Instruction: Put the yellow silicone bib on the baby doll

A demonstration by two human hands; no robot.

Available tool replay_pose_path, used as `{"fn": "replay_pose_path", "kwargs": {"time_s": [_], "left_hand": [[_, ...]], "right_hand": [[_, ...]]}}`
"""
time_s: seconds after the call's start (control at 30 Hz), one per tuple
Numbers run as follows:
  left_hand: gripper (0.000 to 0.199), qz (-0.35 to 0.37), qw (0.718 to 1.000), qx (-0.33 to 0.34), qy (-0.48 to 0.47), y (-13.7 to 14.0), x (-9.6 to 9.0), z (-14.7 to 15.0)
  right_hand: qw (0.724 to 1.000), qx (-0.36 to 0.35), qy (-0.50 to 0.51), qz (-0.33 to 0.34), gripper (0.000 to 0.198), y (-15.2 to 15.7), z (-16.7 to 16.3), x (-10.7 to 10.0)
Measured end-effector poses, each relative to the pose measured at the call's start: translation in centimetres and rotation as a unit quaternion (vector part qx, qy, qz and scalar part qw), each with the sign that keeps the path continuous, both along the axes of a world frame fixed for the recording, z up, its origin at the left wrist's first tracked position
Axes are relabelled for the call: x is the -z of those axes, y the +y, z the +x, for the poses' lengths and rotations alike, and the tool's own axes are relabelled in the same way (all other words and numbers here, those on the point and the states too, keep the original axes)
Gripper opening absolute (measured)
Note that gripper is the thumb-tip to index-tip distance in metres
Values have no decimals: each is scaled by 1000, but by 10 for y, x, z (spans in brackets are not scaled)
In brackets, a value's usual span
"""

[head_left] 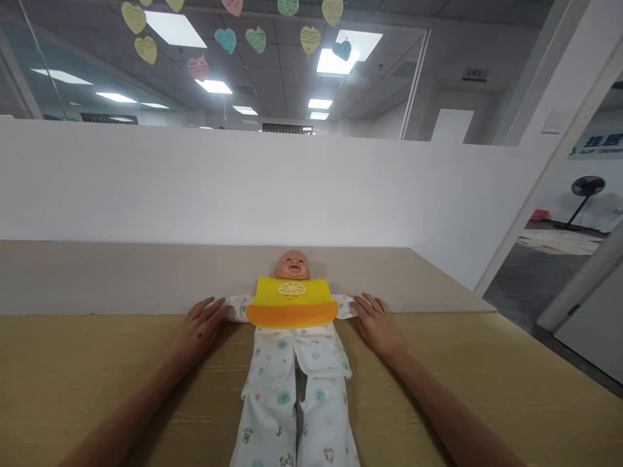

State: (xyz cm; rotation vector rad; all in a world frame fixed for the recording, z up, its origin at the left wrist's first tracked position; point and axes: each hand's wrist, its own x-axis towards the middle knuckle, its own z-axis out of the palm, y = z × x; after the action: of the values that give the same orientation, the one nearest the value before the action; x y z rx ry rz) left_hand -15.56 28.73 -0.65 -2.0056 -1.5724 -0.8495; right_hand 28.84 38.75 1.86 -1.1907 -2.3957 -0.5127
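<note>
A baby doll (293,265) lies on its back on the table, its head toward the wall. It wears a white printed outfit (318,394) with long sleeves and legs. Across its chest lies a yellow bib (311,290) with a lemon-slice face and an orange pocket (292,316) along the lower edge. My left hand (205,327) rests flat at the end of the sleeve on the left, fingers stretched out. At the other sleeve end, my right hand (376,322) lies with its fingers extended, touching the cuff. The doll's own hands are hidden.
The tabletop (121,363) is tan in front, with a paler strip (121,275) behind. A white wall (219,181) stands beyond it, topped by glass with heart-shaped notes (225,40). On the right, a doorway shows a black fan (588,187) on the floor outside.
</note>
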Motion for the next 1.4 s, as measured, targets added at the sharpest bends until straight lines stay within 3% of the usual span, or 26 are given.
{"fn": "replay_pose_path", "kwargs": {"time_s": [0.27,0.4,0.5,0.6,0.73,0.93,1.17,1.4], "left_hand": [[33,6,999,-45,12,-9,0,5],[38,22,996,-81,17,-24,-2,44],[41,12,998,-58,20,-37,-2,77],[39,-12,1000,-11,-10,-51,-1,92],[38,-64,994,22,-80,-73,1,97],[45,-164,975,44,-140,-100,-3,117],[37,-209,967,-78,-126,-105,-18,137],[37,-260,947,-147,-116,-104,-23,153]], "right_hand": [[999,40,0,23,42,-1,2,8],[998,55,4,37,36,-13,-4,6],[998,43,29,36,32,-31,-13,3],[999,4,54,5,36,-54,-20,2],[991,-47,90,-88,50,-86,-25,3],[964,-67,136,-220,65,-130,-33,-2],[934,-9,223,-278,53,-151,-52,-19],[851,-47,414,-319,55,-143,-62,2]]}}
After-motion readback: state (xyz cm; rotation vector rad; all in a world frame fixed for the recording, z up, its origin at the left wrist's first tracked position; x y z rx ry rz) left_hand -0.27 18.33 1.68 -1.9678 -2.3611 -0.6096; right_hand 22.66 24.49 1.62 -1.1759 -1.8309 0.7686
